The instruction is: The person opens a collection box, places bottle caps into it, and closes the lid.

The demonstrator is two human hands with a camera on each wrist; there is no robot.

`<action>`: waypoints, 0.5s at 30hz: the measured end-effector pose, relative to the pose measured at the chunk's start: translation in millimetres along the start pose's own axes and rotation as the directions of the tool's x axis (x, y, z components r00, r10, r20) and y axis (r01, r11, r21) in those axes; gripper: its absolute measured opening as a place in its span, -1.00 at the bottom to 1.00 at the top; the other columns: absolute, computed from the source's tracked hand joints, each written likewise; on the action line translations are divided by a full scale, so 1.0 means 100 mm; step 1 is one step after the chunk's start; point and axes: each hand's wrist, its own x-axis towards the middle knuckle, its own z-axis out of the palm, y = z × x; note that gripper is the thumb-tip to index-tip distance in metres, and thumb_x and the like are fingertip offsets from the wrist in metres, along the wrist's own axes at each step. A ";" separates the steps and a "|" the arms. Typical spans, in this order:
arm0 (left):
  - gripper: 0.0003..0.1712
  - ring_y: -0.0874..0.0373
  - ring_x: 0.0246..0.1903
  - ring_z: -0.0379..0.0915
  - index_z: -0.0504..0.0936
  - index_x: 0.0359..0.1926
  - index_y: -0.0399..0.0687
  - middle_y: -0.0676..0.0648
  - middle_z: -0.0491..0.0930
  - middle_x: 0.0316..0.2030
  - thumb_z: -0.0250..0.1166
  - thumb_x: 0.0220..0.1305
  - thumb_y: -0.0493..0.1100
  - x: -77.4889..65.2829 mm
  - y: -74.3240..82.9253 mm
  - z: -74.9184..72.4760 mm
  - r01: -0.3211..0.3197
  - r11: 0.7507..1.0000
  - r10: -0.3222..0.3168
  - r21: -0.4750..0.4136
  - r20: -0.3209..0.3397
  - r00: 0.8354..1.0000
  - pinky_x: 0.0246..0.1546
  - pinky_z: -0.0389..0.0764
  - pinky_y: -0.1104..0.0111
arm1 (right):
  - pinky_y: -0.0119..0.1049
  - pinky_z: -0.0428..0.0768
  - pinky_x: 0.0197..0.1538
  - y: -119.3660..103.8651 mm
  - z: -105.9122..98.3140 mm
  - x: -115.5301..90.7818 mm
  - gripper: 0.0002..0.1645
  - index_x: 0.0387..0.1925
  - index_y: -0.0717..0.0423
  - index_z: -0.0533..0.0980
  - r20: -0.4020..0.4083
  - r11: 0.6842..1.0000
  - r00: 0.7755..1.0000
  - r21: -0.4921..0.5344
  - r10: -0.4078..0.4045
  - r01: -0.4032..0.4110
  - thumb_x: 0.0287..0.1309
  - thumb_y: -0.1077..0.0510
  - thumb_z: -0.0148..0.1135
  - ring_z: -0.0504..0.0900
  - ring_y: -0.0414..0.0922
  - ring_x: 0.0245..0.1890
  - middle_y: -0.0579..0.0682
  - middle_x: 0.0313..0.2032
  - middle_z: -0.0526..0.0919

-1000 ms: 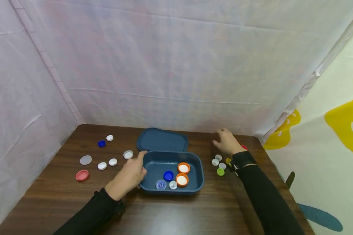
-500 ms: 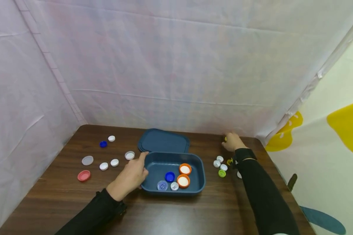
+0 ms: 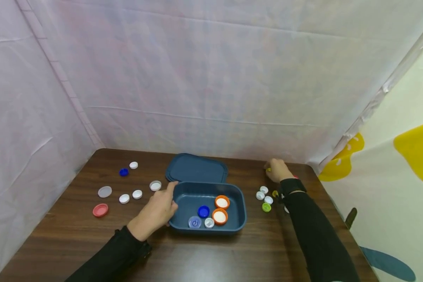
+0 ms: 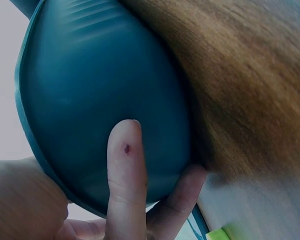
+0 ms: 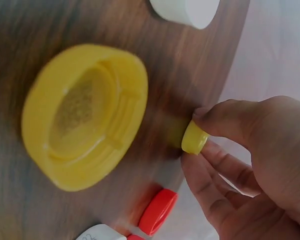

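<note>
My left hand (image 3: 156, 211) grips the left end of a dark blue plastic box (image 3: 187, 197), with fingers against its outer wall in the left wrist view. Inside the box lie two orange-rimmed caps (image 3: 220, 216), a blue cap (image 3: 203, 212), a pale violet cap (image 3: 194, 222) and a small clear-white cap (image 3: 209, 223). At the table's back right, my right hand (image 3: 279, 170) pinches a small yellow bottle cap (image 5: 194, 139) between thumb and fingers, close over the table. A larger yellow cap (image 5: 85, 117) lies nearby, along with a red cap (image 5: 158, 211).
Behind the box lies its dark blue lid (image 3: 197, 168). Loose caps are scattered left, among them a coral cap (image 3: 100, 210), a blue one (image 3: 123, 172) and several white ones. A green cap (image 3: 266, 207) and clear-white caps (image 3: 260, 195) lie right. White cloth (image 3: 204, 78) walls the table.
My right hand has moved right from above the back of the table, lowered, and now pinches the small yellow bottle cap. The left hand stays at the box's left end.
</note>
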 end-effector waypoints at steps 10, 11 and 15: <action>-0.13 0.18 -0.69 0.58 0.28 0.75 -0.32 -0.16 0.65 -0.33 0.24 0.46 -0.49 0.01 -0.01 0.00 0.004 1.000 -0.004 -0.005 0.013 1.000 -0.74 0.68 0.36 | 0.29 0.87 0.14 0.10 0.13 0.10 -0.80 -0.05 0.23 0.88 -0.056 0.998 0.997 -0.019 -0.058 0.057 0.35 0.29 0.51 0.87 0.34 0.10 0.27 0.01 0.92; -0.12 0.18 -0.69 0.58 0.28 0.75 -0.32 -0.16 0.65 -0.32 0.24 0.46 -0.49 0.02 -0.01 0.00 0.006 1.000 -0.006 -0.007 0.013 1.000 -0.74 0.68 0.36 | 0.32 0.85 0.11 0.08 0.12 0.10 -0.81 -0.07 0.19 0.89 -0.078 0.997 0.995 -0.030 -0.068 0.066 0.33 0.26 0.52 0.89 0.28 0.08 0.22 -0.01 0.93; -0.13 0.18 -0.70 0.58 0.28 0.75 -0.33 -0.17 0.64 -0.33 0.23 0.46 -0.49 0.02 0.00 0.00 0.009 1.000 -0.009 -0.005 0.012 1.000 -0.74 0.68 0.36 | 0.33 0.82 0.06 -0.13 0.01 0.02 -0.82 -0.11 0.17 0.89 -0.149 0.991 0.980 -0.040 -0.132 0.128 0.26 0.25 0.56 0.90 0.24 0.00 0.18 -0.09 0.94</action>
